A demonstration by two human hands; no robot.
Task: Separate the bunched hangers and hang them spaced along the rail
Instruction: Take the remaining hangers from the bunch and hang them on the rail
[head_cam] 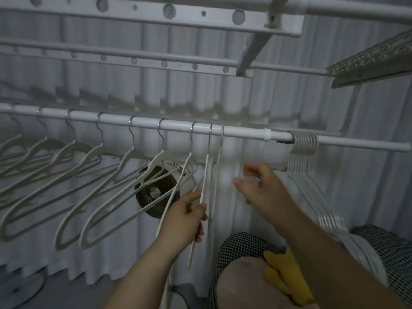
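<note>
Yellow cloth [287, 277] lies nearest, bundled on a checked basket [240, 248] at the near right, out of the working line. Just beyond it, the left hand [185, 217] has its grip clamped on the thin lower bars of an edge-on hanger [202, 186]. This is probably to steady it and turn it so it hangs clear of its neighbour.

The right hand [263, 190] reaches up and to the right, blurred; I cannot tell whether its grip is apart or closed on anything. It sits between the steadied hanger and the bunched hangers [301, 152], so my guess is that it is heading for the next one.

That bunch hangs packed hook to hook on the rail [245, 130], right of a white collar and well apart from the rest. To the left, the spaced hangers [91, 155] hang at even gaps along the same rail, all slanting the same way, which suggests that more than half the job is done.

Farther back, a small fan [156, 192] shows through the hangers, in front of a pale pleated curtain [356, 108]. Upper rails [133, 55] cross above.
</note>
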